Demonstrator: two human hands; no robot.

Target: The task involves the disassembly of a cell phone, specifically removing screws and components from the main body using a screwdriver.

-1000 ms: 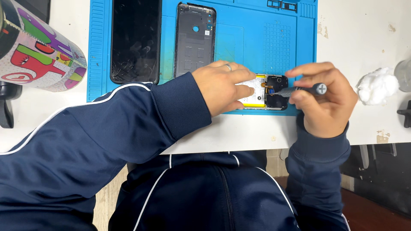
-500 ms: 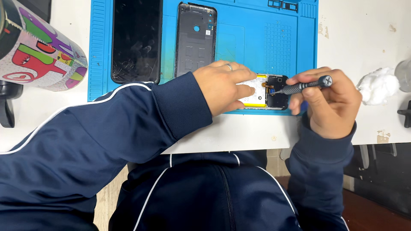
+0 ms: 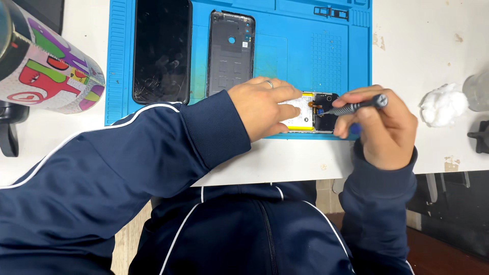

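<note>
An opened phone body with a white and yellow battery lies at the near edge of a blue work mat. My left hand, a ring on one finger, presses flat on the battery and holds the phone down. My right hand grips a small dark screwdriver, almost level, with its tip on the phone's dark upper part near the camera. Most of the phone is hidden under my left hand.
On the mat lie a black cracked screen panel and a grey back cover. A colourful patterned cylinder stands at left. A white cotton wad, a clear container and a black knob sit at right.
My right hand tilted the screwdriver from upright to nearly level and moved its tip onto the phone's upper part. The left hand stayed pressed on the battery.
</note>
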